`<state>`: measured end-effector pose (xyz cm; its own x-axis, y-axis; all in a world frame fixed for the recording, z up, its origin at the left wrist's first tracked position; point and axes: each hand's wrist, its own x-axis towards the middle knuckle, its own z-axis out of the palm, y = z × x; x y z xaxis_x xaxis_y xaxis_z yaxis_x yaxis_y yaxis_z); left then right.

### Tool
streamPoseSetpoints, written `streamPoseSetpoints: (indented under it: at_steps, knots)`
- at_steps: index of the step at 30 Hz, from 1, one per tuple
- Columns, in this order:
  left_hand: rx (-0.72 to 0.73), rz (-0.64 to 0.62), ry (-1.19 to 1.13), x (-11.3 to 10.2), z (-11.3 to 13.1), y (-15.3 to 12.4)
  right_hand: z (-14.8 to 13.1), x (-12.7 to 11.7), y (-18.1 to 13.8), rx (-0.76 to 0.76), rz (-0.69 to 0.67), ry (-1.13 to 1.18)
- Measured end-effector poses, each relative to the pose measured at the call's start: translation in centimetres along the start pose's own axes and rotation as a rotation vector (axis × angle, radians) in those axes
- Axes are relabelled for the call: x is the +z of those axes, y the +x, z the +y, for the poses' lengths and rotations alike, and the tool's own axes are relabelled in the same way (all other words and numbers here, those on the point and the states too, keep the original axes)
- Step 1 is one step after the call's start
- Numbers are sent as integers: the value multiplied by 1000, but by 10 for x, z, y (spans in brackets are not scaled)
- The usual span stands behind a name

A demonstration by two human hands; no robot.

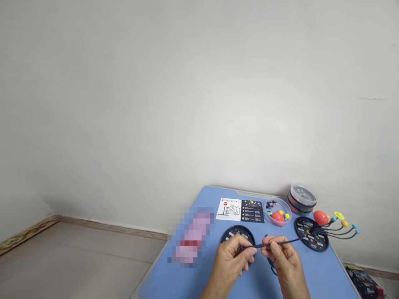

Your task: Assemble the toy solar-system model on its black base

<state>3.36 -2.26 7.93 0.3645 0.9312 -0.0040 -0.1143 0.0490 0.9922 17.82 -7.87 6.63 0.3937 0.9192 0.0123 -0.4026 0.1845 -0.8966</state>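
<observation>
Above the blue table, my left hand (229,263) pinches the left end of a thin black rod (291,241). My right hand (286,261) is closed on the same rod farther along, its free end pointing right. More dark curved rods (273,270) show just below my right fingers; whether that hand holds them I cannot tell. Behind my left hand lies a round black base (238,232) with printed labels, partly covered by the fingers. To the right stands an assembled planet model (321,217), its red ball and several small coloured balls on black rods.
On the blue table (183,286) lie an instruction sheet (230,209), a clear dish (277,223) of coloured balls and small black parts, and stacked round containers (301,199). A blurred pink object (195,236) is at left. The wall rises behind; a dark package (363,282) is at lower right.
</observation>
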Motion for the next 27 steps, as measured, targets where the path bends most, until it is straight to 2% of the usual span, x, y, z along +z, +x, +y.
streamPoseSetpoints:
  at_steps: [6,22,27]
  knots:
    - [-3,1,-3,-2,-1,-1,-2,6,-1,26,36,-13]
    - [-7,12,8,-2,-7,-5,9,-3,-2,25,-24,-43]
    - [-18,10,-6,-2,-12,-6,8,3,-6,-4,36,-48]
